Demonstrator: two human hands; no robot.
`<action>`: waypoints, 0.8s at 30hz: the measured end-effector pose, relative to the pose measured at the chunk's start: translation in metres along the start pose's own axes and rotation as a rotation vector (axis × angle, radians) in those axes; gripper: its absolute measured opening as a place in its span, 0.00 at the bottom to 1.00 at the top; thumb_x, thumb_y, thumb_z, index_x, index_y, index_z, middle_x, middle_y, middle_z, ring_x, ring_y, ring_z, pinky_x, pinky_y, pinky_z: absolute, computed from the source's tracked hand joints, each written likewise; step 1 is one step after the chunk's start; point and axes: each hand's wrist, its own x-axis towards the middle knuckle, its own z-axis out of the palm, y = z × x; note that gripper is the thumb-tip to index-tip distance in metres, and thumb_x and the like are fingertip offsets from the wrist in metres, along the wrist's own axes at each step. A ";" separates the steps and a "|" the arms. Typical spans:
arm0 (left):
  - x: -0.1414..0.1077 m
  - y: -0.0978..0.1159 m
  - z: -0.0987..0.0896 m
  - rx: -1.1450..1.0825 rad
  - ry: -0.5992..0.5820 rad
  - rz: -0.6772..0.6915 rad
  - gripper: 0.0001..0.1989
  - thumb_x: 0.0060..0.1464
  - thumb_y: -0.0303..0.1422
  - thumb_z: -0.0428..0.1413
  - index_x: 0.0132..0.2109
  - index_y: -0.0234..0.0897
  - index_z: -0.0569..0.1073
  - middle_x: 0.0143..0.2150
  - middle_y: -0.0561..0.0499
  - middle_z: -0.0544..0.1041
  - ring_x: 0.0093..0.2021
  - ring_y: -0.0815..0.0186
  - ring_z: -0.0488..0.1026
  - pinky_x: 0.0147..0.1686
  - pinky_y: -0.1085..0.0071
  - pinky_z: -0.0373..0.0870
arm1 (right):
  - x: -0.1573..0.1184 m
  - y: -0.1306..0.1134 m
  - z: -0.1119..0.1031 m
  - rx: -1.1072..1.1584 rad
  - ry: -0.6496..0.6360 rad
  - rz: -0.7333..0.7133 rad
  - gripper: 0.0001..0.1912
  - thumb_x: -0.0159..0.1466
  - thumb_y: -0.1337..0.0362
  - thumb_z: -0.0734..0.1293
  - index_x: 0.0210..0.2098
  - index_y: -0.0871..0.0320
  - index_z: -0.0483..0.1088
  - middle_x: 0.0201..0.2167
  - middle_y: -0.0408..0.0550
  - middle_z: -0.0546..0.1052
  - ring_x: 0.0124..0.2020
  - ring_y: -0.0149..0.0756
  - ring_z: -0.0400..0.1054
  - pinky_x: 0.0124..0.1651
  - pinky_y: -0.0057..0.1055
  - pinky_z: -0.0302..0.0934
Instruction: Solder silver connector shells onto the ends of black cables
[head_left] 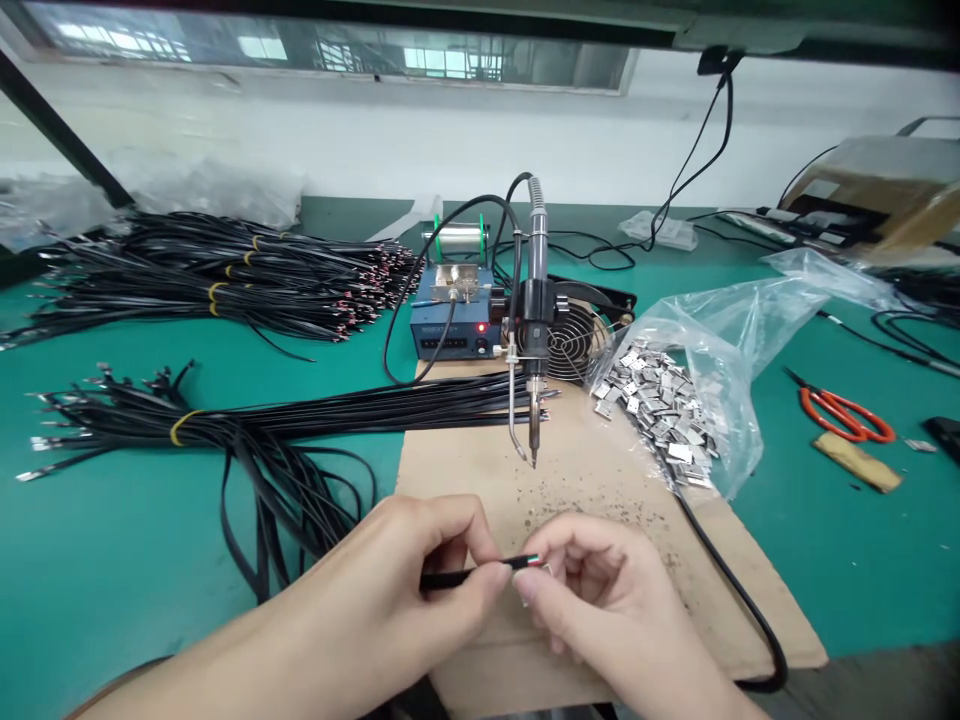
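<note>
My left hand (pixel 439 565) pinches a flat black cable (pixel 519 563) between thumb and finger, close to its stripped end, where thin coloured wires show. The tip points right, toward my right hand (pixel 600 585). That hand's thumb and forefinger are pressed together at the wire ends, around a small metal connector (pixel 548 569) that is mostly hidden by the fingers. Just beyond my hands, an upright soldering iron (pixel 535 330) is held in a stand, its tip pointing down. A thin solder feed tube (pixel 514 410) bends toward that tip.
Brown cardboard (pixel 457 470) lies under my hands, with dark specks on it. A clear bag of metal connectors (pixel 667 410) sits right. Bundled black cables (pixel 277 415) lie left, before a larger pile (pixel 225 270). A blue soldering unit (pixel 450 330) and orange-handled scissors (pixel 847 415) are farther off.
</note>
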 end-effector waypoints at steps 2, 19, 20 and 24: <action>0.000 0.003 -0.001 0.048 0.011 0.000 0.10 0.54 0.32 0.47 0.26 0.37 0.64 0.20 0.59 0.60 0.23 0.72 0.55 0.22 0.76 0.51 | 0.001 -0.001 0.002 0.002 0.000 -0.003 0.06 0.52 0.64 0.69 0.23 0.58 0.68 0.13 0.36 0.64 0.13 0.24 0.54 0.16 0.21 0.49; -0.017 0.002 -0.017 -0.143 -0.137 -0.072 0.05 0.55 0.31 0.49 0.30 0.38 0.66 0.27 0.57 0.62 0.26 0.72 0.59 0.23 0.81 0.58 | -0.011 -0.018 -0.018 -0.112 0.049 -0.100 0.07 0.54 0.64 0.69 0.21 0.59 0.73 0.14 0.41 0.68 0.16 0.25 0.59 0.18 0.21 0.52; -0.017 0.002 -0.017 -0.169 -0.148 -0.072 0.06 0.56 0.32 0.49 0.31 0.38 0.66 0.27 0.57 0.61 0.26 0.72 0.58 0.24 0.80 0.57 | -0.011 -0.017 -0.013 -0.162 0.032 -0.203 0.05 0.54 0.66 0.69 0.23 0.59 0.75 0.15 0.41 0.68 0.17 0.26 0.60 0.19 0.21 0.53; -0.015 -0.008 -0.014 -0.203 -0.157 -0.023 0.10 0.59 0.37 0.48 0.33 0.39 0.67 0.27 0.58 0.61 0.28 0.71 0.57 0.27 0.79 0.57 | -0.009 -0.010 0.000 -0.245 -0.003 -0.505 0.06 0.55 0.71 0.67 0.29 0.59 0.78 0.17 0.44 0.72 0.18 0.30 0.64 0.21 0.24 0.58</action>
